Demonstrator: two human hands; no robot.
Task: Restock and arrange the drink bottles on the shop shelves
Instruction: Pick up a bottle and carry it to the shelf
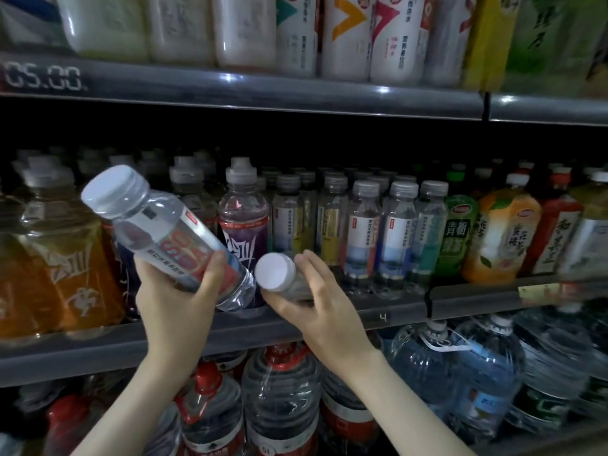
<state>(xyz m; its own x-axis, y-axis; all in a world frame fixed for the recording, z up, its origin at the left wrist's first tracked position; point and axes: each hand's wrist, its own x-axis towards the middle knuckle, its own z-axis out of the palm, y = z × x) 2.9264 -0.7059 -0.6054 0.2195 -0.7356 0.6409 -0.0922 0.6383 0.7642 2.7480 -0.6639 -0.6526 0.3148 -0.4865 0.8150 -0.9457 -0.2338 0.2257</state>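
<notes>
My left hand (pixel 179 291) grips a clear soda-water bottle (pixel 158 225) with a white cap and red-and-white label, tilted with its cap up and to the left. My right hand (pixel 316 301) holds a second clear bottle (pixel 279 278), its white cap pointing toward me and its body mostly hidden by my fingers. Both are in front of the middle shelf (pixel 378 315). On that shelf stand a purple-label bottle (pixel 243 222) and a row of matching clear white-capped bottles (pixel 378 232).
Orange drink bottles (pixel 65 258) fill the shelf's left side; green, orange and red tea bottles (pixel 500 238) stand at right. Milky white bottles (pixel 296 31) line the upper shelf. Large water jugs (pixel 437 366) and red-capped jugs (pixel 279 390) sit on the bottom shelf.
</notes>
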